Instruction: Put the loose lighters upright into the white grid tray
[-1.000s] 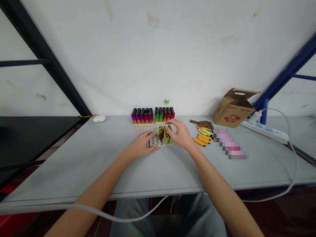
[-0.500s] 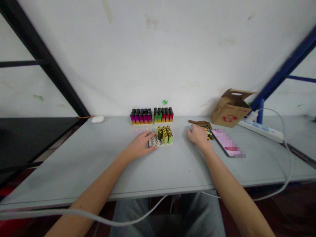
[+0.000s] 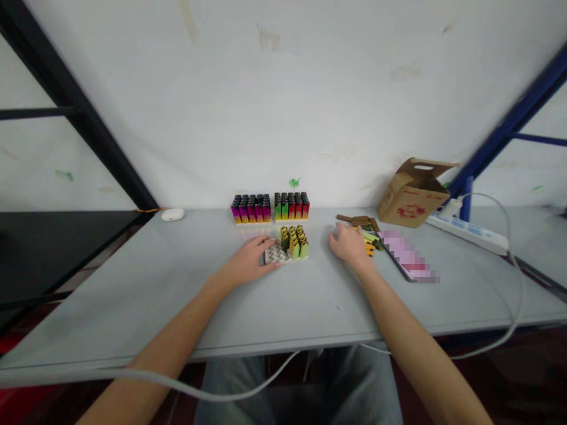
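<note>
left hand (image 3: 248,264) bracing pale, pocketed tray (image 3: 273,254) | upright pieces (image 3: 294,248): green, yellow

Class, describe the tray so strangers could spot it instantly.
On the grey table, find the purple lighters near the wall. Nearer the viewer, the left hand holds the tray. Its bare left side and yellow and green tubes set it apart.

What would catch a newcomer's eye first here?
Probably the purple lighters and the red-green lighters, side by side near the wall. Nearer, the left hand holds a pale holder, partly filled with upright pieces. An open cardboard box sits at the right rear.
</note>
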{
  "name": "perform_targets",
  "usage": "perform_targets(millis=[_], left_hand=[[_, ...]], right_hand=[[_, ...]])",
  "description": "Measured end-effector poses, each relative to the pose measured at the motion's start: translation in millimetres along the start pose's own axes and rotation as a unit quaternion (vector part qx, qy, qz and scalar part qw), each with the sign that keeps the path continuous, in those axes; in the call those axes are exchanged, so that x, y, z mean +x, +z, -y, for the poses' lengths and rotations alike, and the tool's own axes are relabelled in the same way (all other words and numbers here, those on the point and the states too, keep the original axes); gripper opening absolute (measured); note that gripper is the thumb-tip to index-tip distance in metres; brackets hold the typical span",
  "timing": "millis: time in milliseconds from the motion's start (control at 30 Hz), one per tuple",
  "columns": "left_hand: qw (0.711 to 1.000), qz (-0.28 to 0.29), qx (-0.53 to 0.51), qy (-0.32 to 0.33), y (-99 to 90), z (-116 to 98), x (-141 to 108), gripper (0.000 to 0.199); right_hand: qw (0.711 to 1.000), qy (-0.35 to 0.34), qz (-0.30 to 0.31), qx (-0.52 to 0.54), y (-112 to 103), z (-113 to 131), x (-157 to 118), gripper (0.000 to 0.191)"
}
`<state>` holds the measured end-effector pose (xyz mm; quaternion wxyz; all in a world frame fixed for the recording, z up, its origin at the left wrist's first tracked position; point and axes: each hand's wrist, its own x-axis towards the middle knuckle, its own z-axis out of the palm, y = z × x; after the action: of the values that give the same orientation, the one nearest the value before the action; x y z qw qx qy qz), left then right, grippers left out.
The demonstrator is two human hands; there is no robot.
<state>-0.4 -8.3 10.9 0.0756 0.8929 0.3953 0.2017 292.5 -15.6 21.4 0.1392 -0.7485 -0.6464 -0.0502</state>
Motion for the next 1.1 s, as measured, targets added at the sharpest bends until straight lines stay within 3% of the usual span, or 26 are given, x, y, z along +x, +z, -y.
perform_targets(millis=[267, 367, 500, 633, 933, 1100], left_hand=[[1.000, 0.001, 0.007, -0.001, 2.3, 2.6, -0.8, 0.063], [1.000, -0.001, 0.010, 0.000, 3.0, 3.4, -0.8, 0.063], [1.000, 0.002, 0.008, 0.000, 3.1, 3.3, -0.1, 0.065], [1.000, -0.002, 0.006, -0.002, 2.6, 2.3, 0.1, 0.064], [1.000, 0.001, 0.012, -0.002, 1.6, 2.4, -0.3, 0.066], [1.000, -0.004, 0.010, 0.000, 2.3, 3.0, 1.4, 0.065]], right_hand=[[0.986, -0.116, -0.013, 0.123, -0.4, 16.2, -3.1, 0.035], [0.990, -0.092, -0.034, 0.099, 1.2, 16.6, -4.4, 0.035], [0.997, -0.053, 0.001, 0.057, 3.6, 19.0, -4.9, 0.041], [0.996, -0.062, 0.014, 0.055, 5.5, 20.4, -3.1, 0.027], [0.979, -0.153, -0.002, 0.138, 13.1, 13.0, 2.2, 0.022], [0.961, -0.088, -0.036, 0.259, 14.9, 8.0, 5.8, 0.014]])
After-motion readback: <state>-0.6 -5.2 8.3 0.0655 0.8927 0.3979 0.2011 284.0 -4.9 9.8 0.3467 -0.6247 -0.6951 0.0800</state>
